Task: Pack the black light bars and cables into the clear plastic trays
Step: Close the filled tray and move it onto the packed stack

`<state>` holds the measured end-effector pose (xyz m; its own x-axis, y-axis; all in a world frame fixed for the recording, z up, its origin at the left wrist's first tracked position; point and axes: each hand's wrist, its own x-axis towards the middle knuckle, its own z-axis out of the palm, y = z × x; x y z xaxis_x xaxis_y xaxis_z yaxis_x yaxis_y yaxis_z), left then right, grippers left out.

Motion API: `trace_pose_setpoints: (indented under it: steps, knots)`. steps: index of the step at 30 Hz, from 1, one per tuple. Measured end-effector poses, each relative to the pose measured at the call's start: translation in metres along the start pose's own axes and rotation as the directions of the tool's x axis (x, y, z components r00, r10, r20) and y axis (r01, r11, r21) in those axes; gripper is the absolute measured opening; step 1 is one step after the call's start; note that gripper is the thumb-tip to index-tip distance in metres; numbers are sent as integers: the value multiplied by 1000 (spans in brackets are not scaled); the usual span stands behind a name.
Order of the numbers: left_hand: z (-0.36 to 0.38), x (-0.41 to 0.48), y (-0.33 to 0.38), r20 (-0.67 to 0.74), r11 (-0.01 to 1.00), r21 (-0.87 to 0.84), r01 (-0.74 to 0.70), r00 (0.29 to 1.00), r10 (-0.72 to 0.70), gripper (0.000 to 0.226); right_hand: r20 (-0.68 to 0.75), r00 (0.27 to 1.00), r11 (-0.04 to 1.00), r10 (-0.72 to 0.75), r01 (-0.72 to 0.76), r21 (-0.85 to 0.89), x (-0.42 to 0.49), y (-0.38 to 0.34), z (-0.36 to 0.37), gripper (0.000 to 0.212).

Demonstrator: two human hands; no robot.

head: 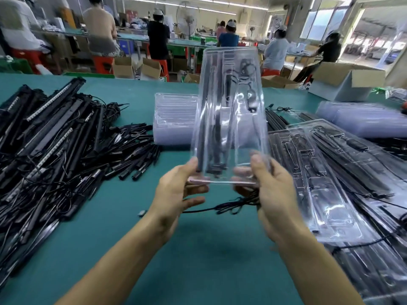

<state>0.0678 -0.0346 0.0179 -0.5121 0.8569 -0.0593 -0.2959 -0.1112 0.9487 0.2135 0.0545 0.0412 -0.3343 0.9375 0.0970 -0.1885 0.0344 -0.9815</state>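
I hold a clear plastic tray (pixel 242 119) upright in front of me, lifted above the green table. Black light bars and a coiled cable show through it in its moulded slots. My left hand (pixel 176 194) grips its lower left corner, thumb on the front. My right hand (pixel 273 194) grips the lower right corner and also holds a thin black cable (pixel 229 208) that hangs down under the tray. A big heap of loose black light bars and cables (pixel 57 146) lies on the left of the table.
A stack of empty clear trays (pixel 171 119) stands behind the held tray. Filled trays (pixel 330 183) are piled at the right, with more clear trays (pixel 363 119) behind them. A cardboard box (pixel 345 82) sits at the far right. People work at benches beyond.
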Motion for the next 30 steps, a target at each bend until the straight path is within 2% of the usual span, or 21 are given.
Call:
trace_pose_setpoints:
  steps: [2,5,9,11,14,16,18,20,22,25,30]
  knots:
    - [-4,4,-6,-101,998,66,-6,995,13,24,-57,997,999,-46,45,-20,12,-12,-31,18]
    - [-10,6,-16,-198,971,217,-98,970,142,16,-195,979,995,-56,37,-98,32,-25,-76,21]
    - [-24,7,-32,-187,910,388,-149,954,236,17,-427,895,975,-128,34,-221,50,-34,-127,30]
    - [-31,8,-37,-202,899,417,-132,951,233,16,-499,838,931,-221,29,-364,52,-42,-151,33]
    - [-38,10,-43,-233,899,425,-108,946,224,16,-507,792,811,-341,-25,-585,53,-53,-181,39]
    - [-41,11,-44,-239,897,430,-103,945,223,15,-500,785,752,-365,-69,-656,55,-54,-198,36]
    - [-43,12,-45,-239,896,434,-97,946,218,14,-511,752,675,-416,-121,-728,59,-51,-212,48]
    - [-43,12,-46,-240,894,437,-98,945,222,14,-542,711,660,-448,-145,-737,65,-48,-220,56]
    - [-44,13,-46,-241,889,446,-101,943,228,14,-541,701,631,-465,-166,-757,76,-44,-227,51]
    - [-47,14,-49,-239,885,453,-108,941,237,15,-552,727,593,-408,-248,-766,89,-37,-229,36]
    - [-50,14,-51,-234,879,463,-112,942,243,20,-526,755,458,-391,-336,-823,90,-24,-215,20]
